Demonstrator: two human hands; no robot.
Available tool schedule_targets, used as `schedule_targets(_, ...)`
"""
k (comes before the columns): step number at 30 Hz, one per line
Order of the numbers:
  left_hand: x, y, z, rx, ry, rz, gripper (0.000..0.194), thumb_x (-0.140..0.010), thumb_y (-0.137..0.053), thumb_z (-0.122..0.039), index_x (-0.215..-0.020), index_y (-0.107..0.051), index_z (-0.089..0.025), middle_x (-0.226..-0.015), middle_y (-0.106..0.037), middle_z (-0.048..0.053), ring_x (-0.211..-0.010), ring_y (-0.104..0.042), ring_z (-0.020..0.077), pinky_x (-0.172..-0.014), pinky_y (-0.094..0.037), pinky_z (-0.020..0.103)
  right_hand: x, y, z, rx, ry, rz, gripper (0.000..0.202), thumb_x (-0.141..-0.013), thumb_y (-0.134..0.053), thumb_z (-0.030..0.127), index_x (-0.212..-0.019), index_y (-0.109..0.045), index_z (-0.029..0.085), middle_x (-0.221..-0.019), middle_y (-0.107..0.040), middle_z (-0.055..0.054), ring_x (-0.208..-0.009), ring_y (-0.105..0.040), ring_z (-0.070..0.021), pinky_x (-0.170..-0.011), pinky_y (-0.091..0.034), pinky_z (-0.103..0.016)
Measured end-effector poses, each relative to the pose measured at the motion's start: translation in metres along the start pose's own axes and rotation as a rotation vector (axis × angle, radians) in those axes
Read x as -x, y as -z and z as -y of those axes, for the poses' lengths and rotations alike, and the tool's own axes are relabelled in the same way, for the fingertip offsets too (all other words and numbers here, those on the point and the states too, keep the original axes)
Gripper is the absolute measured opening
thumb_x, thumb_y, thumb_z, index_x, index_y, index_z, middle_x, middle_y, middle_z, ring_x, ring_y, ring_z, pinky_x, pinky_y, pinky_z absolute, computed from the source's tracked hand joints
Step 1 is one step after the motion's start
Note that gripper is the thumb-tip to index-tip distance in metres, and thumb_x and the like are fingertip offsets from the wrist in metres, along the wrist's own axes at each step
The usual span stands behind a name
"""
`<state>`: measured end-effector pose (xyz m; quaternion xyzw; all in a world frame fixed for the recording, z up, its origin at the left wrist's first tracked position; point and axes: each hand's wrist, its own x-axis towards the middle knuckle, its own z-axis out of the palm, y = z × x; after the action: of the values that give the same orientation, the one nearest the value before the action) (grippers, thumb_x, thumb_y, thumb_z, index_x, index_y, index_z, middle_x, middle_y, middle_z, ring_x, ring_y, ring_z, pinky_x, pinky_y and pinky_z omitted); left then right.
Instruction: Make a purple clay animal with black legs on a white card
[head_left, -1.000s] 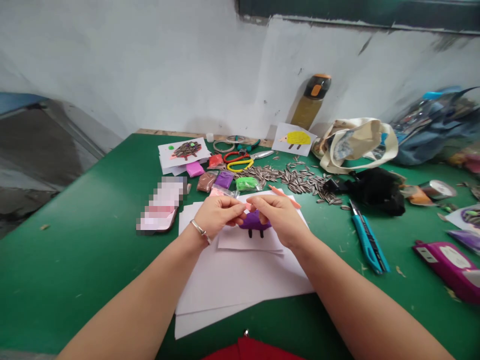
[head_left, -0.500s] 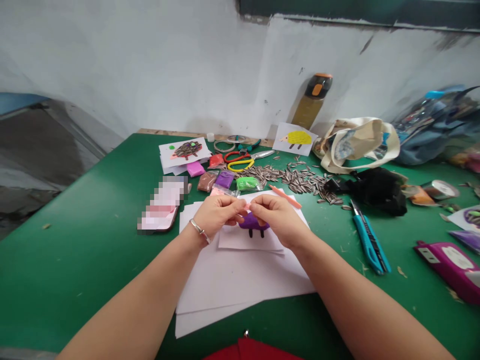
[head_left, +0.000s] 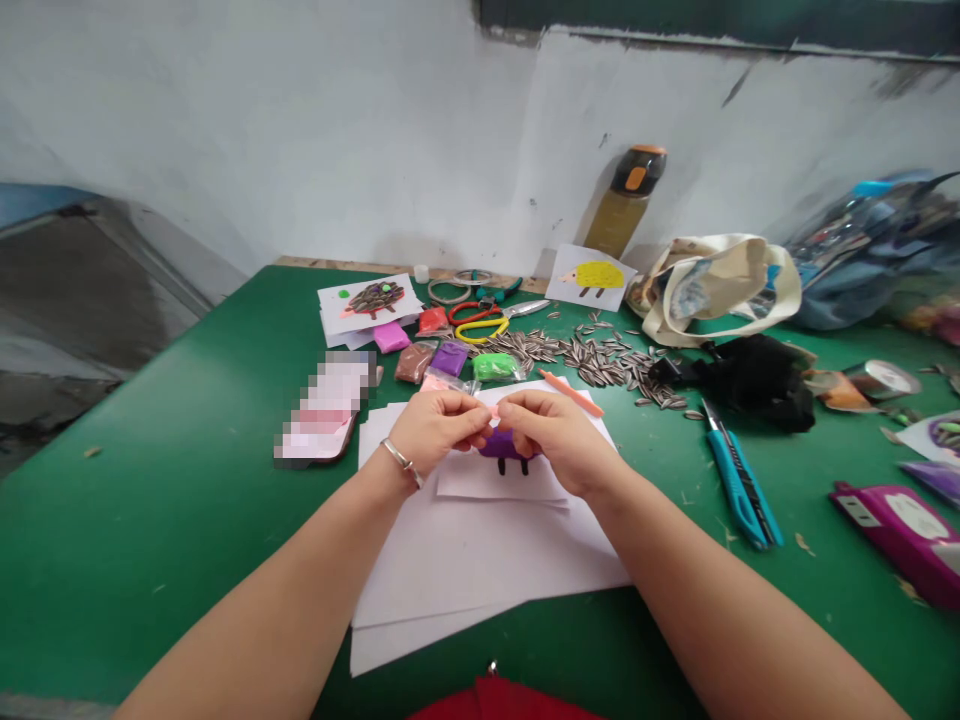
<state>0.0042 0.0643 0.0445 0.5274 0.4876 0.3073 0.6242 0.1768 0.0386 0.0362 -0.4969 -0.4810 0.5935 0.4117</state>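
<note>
My left hand and my right hand meet fingertip to fingertip above a small white card. Between them they pinch a small bit of pink modelling clay, partly hidden by the fingers. On the card below lies a purple clay shape with two short black legs; my fingers cover its upper part. The card rests on a stack of larger white paper. Just behind the hands are a packet of pale pink clay and an orange pen-like stick.
Behind the papers lie clay packets, scissors and loose sunflower seeds. A phone is on the left, a blue utility knife on the right. Hedgehog pictures and a bottle stand near the wall.
The fingertips have shifted slightly around the pink clay, showing a little more of it. Everything else stays in place.
</note>
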Motion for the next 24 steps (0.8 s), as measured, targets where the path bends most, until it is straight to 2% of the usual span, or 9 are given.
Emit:
schedule_targets(4,-0.0003,0.0000,0.0019,-0.003,0.000,0.003,0.028,-0.069,-0.076,-0.041,-0.074,-0.071,-0.014,-0.068,-0.068,0.004,-0.058,-0.059,0.0108,-0.055,-0.048,0.022,-0.0003,-0.0016,-0.0016,0.002,0.010,-0.003,0.023,-0.075,-0.067,0.038,-0.070,-0.061,0.016,-0.062,-0.053,0.003,-0.052,-0.045,-0.0076,-0.050,-0.035,-0.023)
schedule_targets(9,-0.0004,0.0004,0.0021,0.001,0.017,0.018,0.028,-0.070,-0.076,-0.041,-0.073,-0.071,-0.014,-0.070,-0.069,0.005,-0.059,-0.060,0.0111,-0.057,-0.049,0.023,-0.0009,-0.0021,-0.0023,0.026,0.030,-0.022,0.021,-0.075,-0.066,0.035,-0.066,-0.058,0.016,-0.058,-0.050,0.004,-0.052,-0.045,-0.0077,-0.050,-0.036,-0.023)
schedule_targets(17,0.0002,-0.0018,-0.0001,-0.026,0.020,0.016,0.018,-0.072,-0.074,-0.031,-0.071,-0.071,-0.013,-0.063,-0.066,0.002,-0.055,-0.060,0.0097,-0.056,-0.049,0.021,-0.0006,-0.0002,-0.0021,0.049,0.019,0.024,0.022,-0.075,-0.067,0.036,-0.070,-0.064,0.014,-0.063,-0.057,0.000,-0.053,-0.047,-0.0084,-0.050,-0.036,-0.023)
schedule_targets(24,-0.0007,0.0005,0.0002,-0.002,0.006,-0.021,0.023,-0.070,-0.075,-0.036,-0.071,-0.071,-0.013,-0.067,-0.068,0.004,-0.057,-0.061,0.0102,-0.057,-0.049,0.022,-0.0018,0.0056,-0.0014,0.042,-0.020,0.016,0.026,-0.076,-0.068,0.041,-0.078,-0.069,0.016,-0.056,-0.049,0.004,-0.052,-0.040,-0.0078,-0.050,-0.032,-0.023)
